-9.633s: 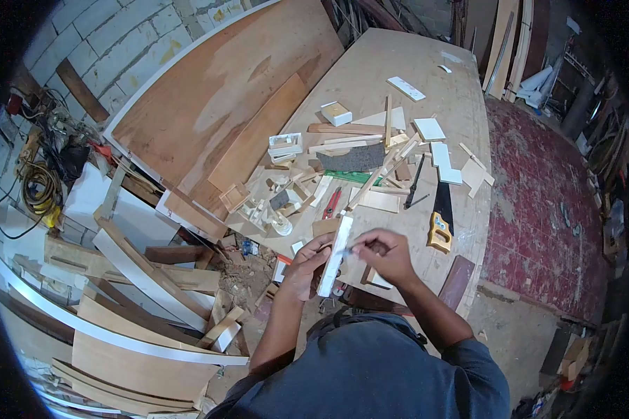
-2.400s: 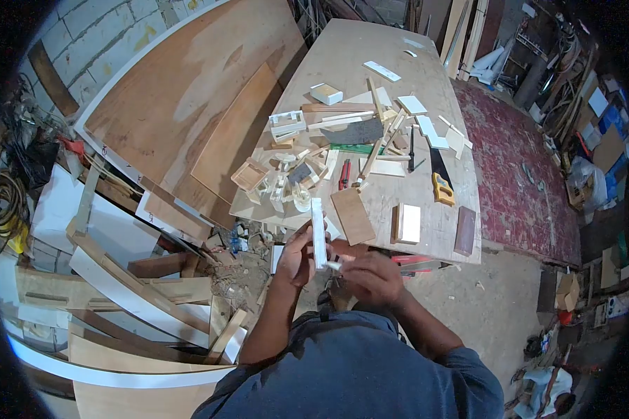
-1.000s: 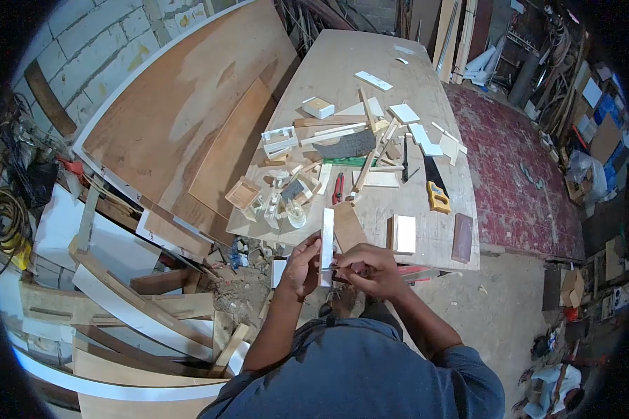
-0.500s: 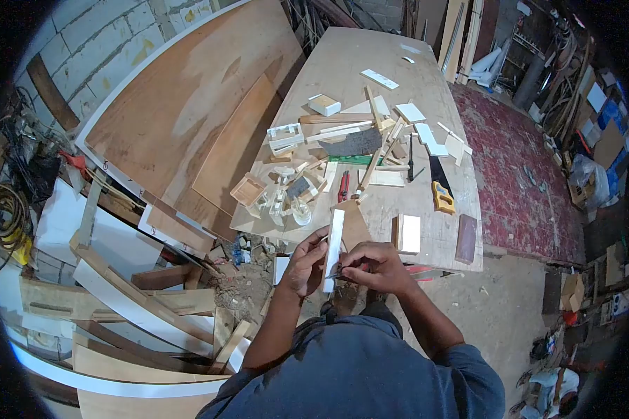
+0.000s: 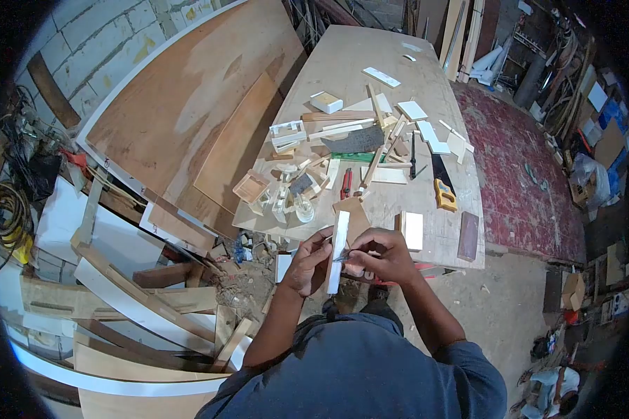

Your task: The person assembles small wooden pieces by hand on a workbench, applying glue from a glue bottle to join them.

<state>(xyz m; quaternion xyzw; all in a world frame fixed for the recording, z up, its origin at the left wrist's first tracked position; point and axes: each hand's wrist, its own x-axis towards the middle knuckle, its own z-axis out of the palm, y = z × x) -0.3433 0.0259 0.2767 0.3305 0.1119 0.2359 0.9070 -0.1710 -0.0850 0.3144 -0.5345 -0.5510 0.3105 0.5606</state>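
Observation:
My left hand (image 5: 306, 265) is closed around a narrow white strip of wood (image 5: 340, 241), which stands nearly upright in front of my body. From the other side my right hand (image 5: 386, 260) pinches a small, thin dark piece (image 5: 343, 258), too small to name surely, against the strip's face. Just beyond the hands, a brown sheet of sandpaper or card (image 5: 355, 218) lies at the table's near edge. Close to it are a red utility knife (image 5: 346, 182) and a wood block with a white face (image 5: 412, 231).
The wooden table (image 5: 314, 63) bears loose wood offcuts, a small wooden box (image 5: 251, 186), a glass jar (image 5: 304, 209) and a yellow-handled saw (image 5: 444, 195). Large plywood sheets (image 5: 189, 105) lean on the left. Curved wooden frames (image 5: 133, 307) stand below them.
My right hand has moved up along the strip with the small dark piece. The strip has shifted slightly right, still in my left hand.

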